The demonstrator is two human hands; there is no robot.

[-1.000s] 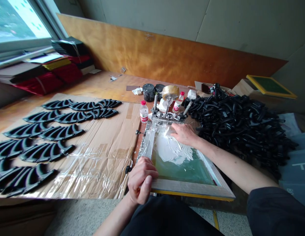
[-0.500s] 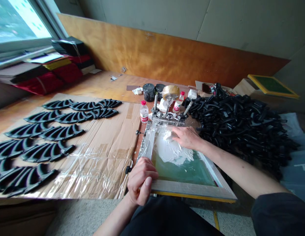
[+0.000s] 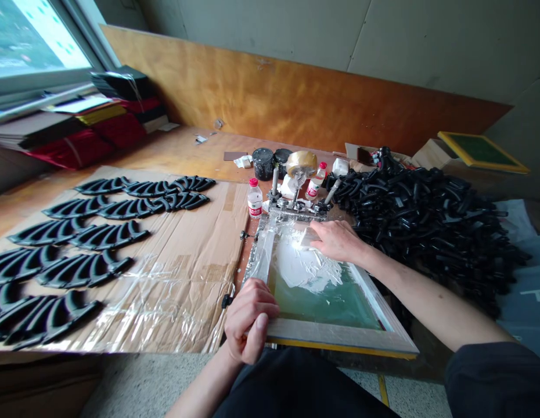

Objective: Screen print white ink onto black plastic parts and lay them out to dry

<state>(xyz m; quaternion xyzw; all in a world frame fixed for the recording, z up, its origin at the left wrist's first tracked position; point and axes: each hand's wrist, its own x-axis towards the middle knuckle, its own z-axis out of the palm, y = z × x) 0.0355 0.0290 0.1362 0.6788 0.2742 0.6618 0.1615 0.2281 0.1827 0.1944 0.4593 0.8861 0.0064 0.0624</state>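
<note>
The right hand (image 3: 337, 240) has shifted a little toward the heap of black parts (image 3: 420, 217), at the far end of the framed screen (image 3: 328, 312).
Its grip is closed on a pale, paste-smeared piece (image 3: 305, 237), partly hidden by glare and fingers. The left hand (image 3: 251, 319) stays put, fingers curled together on the frame's near left corner. The screen lies on the tabletop (image 3: 183, 150), between the cardboard sheet (image 3: 178, 249) and the heap, its far edge by the metal clamp bar (image 3: 296, 207). White paste (image 3: 311, 271) covers the middle and far part of the mesh; the near part shows green with a few flecks. The small shift looks like gathering or setting the piece, with the long stroke over the near mesh not yet made and the left hand steadying the frame.
</note>
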